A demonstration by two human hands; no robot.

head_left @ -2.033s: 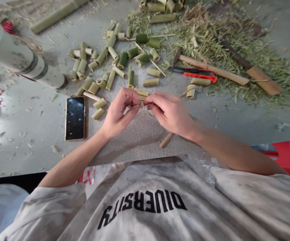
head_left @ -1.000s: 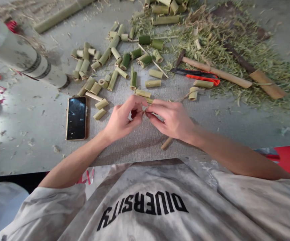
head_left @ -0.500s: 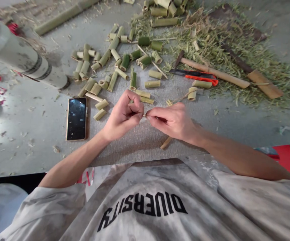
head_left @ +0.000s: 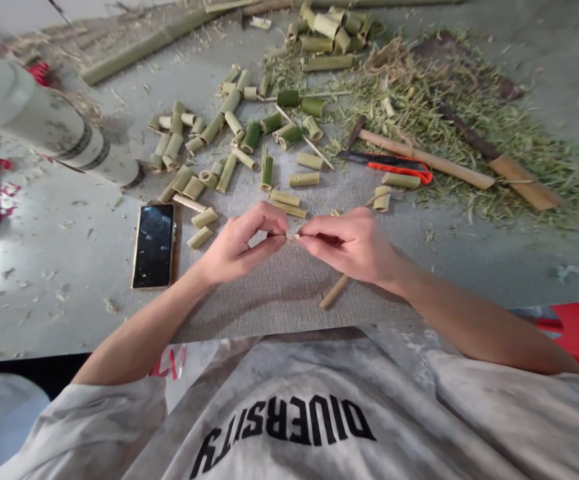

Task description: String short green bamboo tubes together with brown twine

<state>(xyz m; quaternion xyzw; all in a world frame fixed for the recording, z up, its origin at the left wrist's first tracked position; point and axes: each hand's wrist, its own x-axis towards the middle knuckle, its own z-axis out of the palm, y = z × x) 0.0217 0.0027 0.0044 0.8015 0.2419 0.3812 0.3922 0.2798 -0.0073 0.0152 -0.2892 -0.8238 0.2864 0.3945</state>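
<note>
My left hand and my right hand meet fingertip to fingertip above the table mat. Each pinches between thumb and forefinger at a thin pale strand, short and partly hidden by the fingers; its kind is too small to make out. Just beyond my fingers lie split bamboo pieces and a drilled bamboo tube. Under my right wrist a slim brown stick pokes out. Beyond that hand rests a short bamboo tube with twine at it.
Several cut bamboo tubes spread across the table. A phone lies left, near a white bottle. Right, a hammer, an orange cutter and a wooden-handled blade lie by green shavings.
My left hand's curled fingers have straightened into a looser pinch, and it has shifted slightly. A short strand now shows between the fingertips. The whole view has tilted, so the table appears lower.
</note>
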